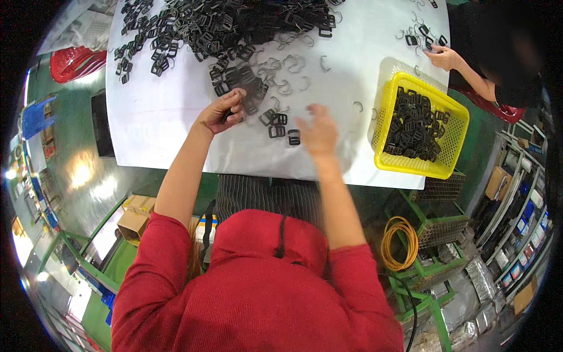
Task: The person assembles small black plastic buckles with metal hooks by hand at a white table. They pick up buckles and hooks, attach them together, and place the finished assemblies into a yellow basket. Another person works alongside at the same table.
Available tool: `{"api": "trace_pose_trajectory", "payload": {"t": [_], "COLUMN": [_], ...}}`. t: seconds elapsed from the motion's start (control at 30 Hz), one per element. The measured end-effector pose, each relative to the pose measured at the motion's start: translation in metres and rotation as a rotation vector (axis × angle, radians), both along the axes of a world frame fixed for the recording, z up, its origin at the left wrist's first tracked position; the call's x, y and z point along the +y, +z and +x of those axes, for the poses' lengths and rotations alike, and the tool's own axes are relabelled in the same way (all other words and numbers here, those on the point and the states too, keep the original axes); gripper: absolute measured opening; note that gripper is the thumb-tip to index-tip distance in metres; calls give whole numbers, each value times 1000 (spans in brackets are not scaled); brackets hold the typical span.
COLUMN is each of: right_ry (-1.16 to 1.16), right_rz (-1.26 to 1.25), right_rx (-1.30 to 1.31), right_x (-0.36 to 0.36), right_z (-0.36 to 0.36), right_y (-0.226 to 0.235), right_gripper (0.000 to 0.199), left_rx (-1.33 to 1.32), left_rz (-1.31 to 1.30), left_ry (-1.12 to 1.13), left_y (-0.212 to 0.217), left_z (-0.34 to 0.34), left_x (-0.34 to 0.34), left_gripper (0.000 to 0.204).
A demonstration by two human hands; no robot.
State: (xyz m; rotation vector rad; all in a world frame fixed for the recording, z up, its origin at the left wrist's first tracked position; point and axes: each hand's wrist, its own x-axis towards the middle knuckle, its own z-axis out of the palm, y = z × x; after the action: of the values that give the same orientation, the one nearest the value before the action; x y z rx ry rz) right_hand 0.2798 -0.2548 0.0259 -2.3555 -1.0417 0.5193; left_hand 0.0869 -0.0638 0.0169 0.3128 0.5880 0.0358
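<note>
My left hand [224, 112] is closed, its fingers curled round a black plastic buckle that is mostly hidden by them. Dark buckles [252, 91] just beyond its fingertips look smeared. To the right, my right hand [319, 134] hangs over the white table, blurred by motion, so its fingers cannot be read clearly. Between the two hands lie several loose black buckles [277, 131], with a single one [294, 137] close to my right hand. Thin curved pale scraps [284, 87] are scattered farther back, beside the big heap of black buckles [229, 23].
A yellow plastic basket [381, 138] holding many black buckles stands at the table's right edge. Beyond it, a co-worker's hand [444, 57] touches a few buckles on the white table [164, 126]. A coiled orange hose [400, 243] hangs on a green frame below right.
</note>
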Motion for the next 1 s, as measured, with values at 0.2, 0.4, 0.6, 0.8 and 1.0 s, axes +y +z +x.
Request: {"api": "trace_pose_trajectory", "payload": {"t": [0.2,0.4,0.6,0.8,1.0], "right_ry": [-68,52,158,181,126], "right_rz": [-119,-297,-253,-154,-230], "right_rx": [297,249,227,28,417], "right_x": [22,4,28,47,18], "right_z": [-33,-45,-56,-60,-20], "right_y": [-34,-21,-6,-30,-22], "right_gripper": [42,36,37,33,31], "left_rx": [274,275,286,297,315], "left_rz": [-33,-46,-21,3,15], "left_ry": [111,183,174,168,127], "left_y": [-1,-6,-3,-1,-4], "left_z": [-14,-40,-47,-53,-50], "left_x": [-21,-35,-41,-42,-44], "left_gripper": [11,9,11,12,11]}}
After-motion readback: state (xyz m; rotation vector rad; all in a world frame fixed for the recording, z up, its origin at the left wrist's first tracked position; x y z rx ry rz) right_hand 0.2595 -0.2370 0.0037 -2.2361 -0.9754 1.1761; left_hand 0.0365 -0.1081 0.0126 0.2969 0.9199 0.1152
